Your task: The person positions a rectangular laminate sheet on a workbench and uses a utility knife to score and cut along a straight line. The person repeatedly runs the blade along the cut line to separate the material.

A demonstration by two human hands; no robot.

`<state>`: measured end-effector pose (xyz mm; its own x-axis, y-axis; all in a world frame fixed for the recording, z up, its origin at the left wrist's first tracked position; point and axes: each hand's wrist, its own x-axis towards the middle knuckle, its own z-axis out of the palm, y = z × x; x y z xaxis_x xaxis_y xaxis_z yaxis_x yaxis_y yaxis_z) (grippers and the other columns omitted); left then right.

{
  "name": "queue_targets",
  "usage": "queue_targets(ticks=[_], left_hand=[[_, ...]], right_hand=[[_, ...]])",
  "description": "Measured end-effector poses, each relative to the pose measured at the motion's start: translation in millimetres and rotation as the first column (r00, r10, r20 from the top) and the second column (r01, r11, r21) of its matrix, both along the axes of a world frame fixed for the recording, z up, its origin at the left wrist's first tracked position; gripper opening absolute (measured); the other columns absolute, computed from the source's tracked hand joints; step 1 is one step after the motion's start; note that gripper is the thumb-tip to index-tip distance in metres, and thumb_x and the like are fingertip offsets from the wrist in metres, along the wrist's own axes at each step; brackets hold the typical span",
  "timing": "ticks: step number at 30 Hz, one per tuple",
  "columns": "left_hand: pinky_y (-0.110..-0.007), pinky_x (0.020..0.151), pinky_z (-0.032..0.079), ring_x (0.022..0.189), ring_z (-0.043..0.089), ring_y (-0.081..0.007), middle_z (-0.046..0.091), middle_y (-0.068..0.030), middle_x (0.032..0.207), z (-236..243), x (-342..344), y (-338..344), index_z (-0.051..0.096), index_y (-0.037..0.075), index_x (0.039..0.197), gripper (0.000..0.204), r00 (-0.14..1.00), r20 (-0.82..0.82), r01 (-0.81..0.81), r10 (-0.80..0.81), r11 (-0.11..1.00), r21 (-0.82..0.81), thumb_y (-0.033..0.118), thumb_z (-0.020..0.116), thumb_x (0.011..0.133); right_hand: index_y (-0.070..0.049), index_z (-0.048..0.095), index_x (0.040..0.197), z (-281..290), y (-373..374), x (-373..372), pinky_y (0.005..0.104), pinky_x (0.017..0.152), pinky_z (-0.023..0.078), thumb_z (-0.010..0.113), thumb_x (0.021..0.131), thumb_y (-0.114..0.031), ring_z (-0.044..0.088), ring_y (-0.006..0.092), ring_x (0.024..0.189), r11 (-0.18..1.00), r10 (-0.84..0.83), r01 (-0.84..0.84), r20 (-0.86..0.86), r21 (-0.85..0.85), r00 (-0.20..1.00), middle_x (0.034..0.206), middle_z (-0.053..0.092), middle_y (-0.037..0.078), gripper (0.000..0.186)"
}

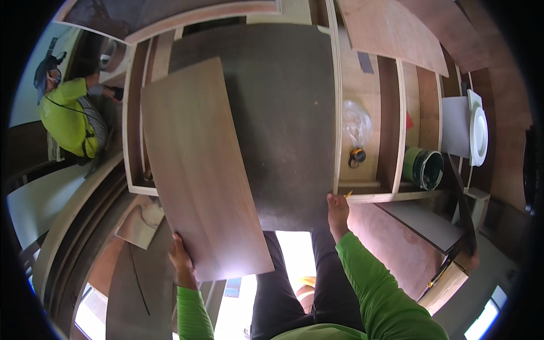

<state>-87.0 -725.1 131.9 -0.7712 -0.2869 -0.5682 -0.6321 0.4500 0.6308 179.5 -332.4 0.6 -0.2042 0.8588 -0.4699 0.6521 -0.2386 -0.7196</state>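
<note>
A long wood-grain panel (198, 170) lies slantwise over a dark brown board (289, 130). My left hand (181, 259) is closed on the panel's left edge near its lower corner, the thumb on top and the other fingers hidden beneath. At the lower right corner of the dark board, my right hand (338, 212) is closed, next to the wooden frame (337, 113). From its fingers pokes a small yellow pointed thing (348, 194), pencil-like but too small to name surely. The panel's lower end reaches over my legs.
Right of the board, open wooden compartments hold a tape measure (357, 156), a clear plastic bag (357, 122) and a green paint-smeared bucket (424, 168). A loose plywood sheet (396, 34) lies across them. At the left a person in a yellow-green shirt (68, 116) crouches.
</note>
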Motion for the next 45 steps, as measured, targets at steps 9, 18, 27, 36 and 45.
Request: queue_targets(ticks=[9,18,27,36,45], left_hand=[[-0.031,0.069,0.049,0.078,0.058,-0.0134,0.063,-0.0033,0.086,1.3,4.6,9.6,0.066,-0.003,0.097,0.055,0.999,-0.05,-0.001,0.008,0.99,0.141,0.05,0.054,0.103],[-0.03,0.08,0.051,0.089,0.063,-0.0157,0.068,-0.0091,0.104,-42.5,-15.3,43.1,0.067,-0.006,0.111,0.056,0.992,0.044,0.104,-0.117,0.968,0.229,0.048,0.056,0.103],[-0.032,0.084,0.055,0.096,0.068,-0.0213,0.07,-0.0148,0.112,-71.0,-35.6,105.2,0.062,-0.01,0.121,0.067,0.975,0.106,0.15,-0.195,0.931,0.333,0.054,0.056,0.101],[-0.034,0.083,0.056,0.094,0.069,-0.0221,0.07,-0.0139,0.111,-99.0,-39.9,107.3,0.062,-0.009,0.119,0.067,0.972,0.124,0.139,-0.199,0.916,0.377,0.055,0.058,0.099],[-0.034,0.088,0.054,0.1,0.066,-0.0224,0.068,-0.0134,0.116,-114.0,-17.2,133.8,0.061,-0.008,0.124,0.064,0.979,0.094,0.142,-0.18,0.939,0.312,0.052,0.058,0.1]], right_hand=[[-0.005,0.055,0.076,7.6,6.0,-29.1,0.0242,0.065,0.039,0.062,0.101,-0.015,0.043,0.0049,0.069,0.955,-0.266,0.248,-0.106,-0.161,0.958,0.071,0.052,-0.003,0.028],[0.002,0.068,0.093,-6.9,22.2,-25.5,0.0326,0.075,0.047,0.066,0.098,-0.028,0.053,0.0133,0.08,0.981,-0.161,0.168,0.066,-0.1,0.985,0.083,0.065,0.005,0.03],[0.0,0.069,0.092,-22.9,61.3,-3.1,0.0298,0.071,0.045,0.068,0.097,-0.026,0.052,0.011,0.076,0.964,-0.249,0.244,-0.036,-0.107,0.968,0.079,0.062,0.002,0.027],[0.0,0.068,0.094,-27.2,57.6,0.9,0.0322,0.074,0.047,0.069,0.095,-0.024,0.058,0.0157,0.077,0.981,-0.181,0.181,0.007,-0.068,0.983,0.08,0.066,0.007,0.024],[-0.002,0.07,0.099,-23.4,56.4,-1.0,0.0313,0.074,0.047,0.069,0.095,-0.024,0.059,0.0145,0.079,0.976,-0.202,0.202,0.007,-0.078,0.979,0.083,0.067,0.006,0.022]])
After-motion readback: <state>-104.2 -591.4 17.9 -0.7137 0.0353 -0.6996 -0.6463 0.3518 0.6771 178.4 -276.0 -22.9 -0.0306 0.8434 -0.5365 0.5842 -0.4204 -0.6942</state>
